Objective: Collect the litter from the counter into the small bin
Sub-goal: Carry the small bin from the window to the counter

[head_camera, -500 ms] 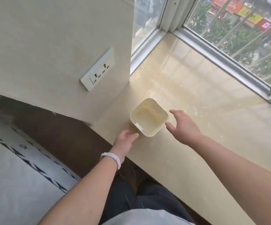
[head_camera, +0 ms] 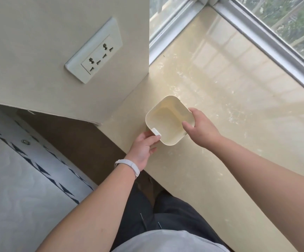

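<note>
A small cream bin (head_camera: 164, 120), square with rounded corners, stands on the beige counter (head_camera: 238, 142) near the wall corner; its inside looks empty. My left hand (head_camera: 144, 148) grips its near-left side by a small white tab. My right hand (head_camera: 200, 128) holds the right rim, thumb over the edge. Small pale specks lie scattered on the counter beyond the bin.
A beige wall with a white double socket (head_camera: 94, 51) rises left of the bin. Window frames (head_camera: 267, 40) border the counter at the back and right. The counter's front edge runs diagonally above a dark floor; a white patterned surface (head_camera: 20, 179) lies at lower left.
My right hand has moved in from beside the bin and taken hold of its right rim. My left hand has closed on the bin's near-left side.
</note>
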Demonstrator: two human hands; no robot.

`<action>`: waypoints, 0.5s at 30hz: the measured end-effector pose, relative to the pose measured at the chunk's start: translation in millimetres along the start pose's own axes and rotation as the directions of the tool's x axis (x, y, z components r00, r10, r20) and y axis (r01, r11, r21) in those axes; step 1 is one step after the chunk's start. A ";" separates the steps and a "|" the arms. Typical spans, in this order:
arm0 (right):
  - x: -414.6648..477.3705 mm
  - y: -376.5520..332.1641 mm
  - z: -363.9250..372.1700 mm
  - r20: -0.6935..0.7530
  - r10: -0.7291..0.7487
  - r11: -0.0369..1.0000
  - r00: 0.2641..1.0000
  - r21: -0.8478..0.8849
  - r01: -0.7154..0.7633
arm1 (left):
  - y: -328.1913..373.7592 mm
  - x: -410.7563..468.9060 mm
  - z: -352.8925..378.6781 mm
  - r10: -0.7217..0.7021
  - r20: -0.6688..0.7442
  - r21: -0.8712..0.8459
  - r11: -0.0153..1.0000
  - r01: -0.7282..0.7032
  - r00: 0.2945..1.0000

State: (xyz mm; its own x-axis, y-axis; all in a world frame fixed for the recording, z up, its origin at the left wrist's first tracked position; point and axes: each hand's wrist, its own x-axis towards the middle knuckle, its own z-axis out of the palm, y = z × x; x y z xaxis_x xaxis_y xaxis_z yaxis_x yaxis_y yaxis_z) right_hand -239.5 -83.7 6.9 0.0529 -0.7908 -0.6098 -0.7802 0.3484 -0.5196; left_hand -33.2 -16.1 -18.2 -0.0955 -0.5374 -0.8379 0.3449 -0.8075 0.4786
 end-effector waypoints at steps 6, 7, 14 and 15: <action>-3.0 1.1 -4.2 0.014 0.013 0.997 1.000 0.082 -0.014 | 1.4 0.2 9.8 0.015 -0.039 0.017 1.000 -0.015 0.999; -4.1 1.7 -5.3 0.013 0.015 0.996 1.000 0.092 -0.017 | 1.8 -0.3 11.8 0.010 -0.046 0.028 1.000 -0.009 0.999; -23.9 9.5 -8.2 0.012 0.029 0.991 1.000 0.128 -0.030 | 12.3 -7.2 23.5 0.023 -0.116 0.165 0.986 -0.004 0.993; -27.7 9.6 -9.9 0.006 0.026 0.989 1.000 0.145 -0.027 | 15.8 -11.1 24.8 0.030 -0.116 0.187 0.982 -0.008 0.993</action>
State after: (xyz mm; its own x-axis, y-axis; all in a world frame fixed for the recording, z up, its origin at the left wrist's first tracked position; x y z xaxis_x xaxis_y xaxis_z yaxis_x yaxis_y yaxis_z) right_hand -254.6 -63.4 24.8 0.0363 -0.7784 -0.6268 -0.6826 0.4388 -0.5844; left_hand -49.9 -29.0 5.2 0.0242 -0.5297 -0.8478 0.1655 -0.8343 0.5259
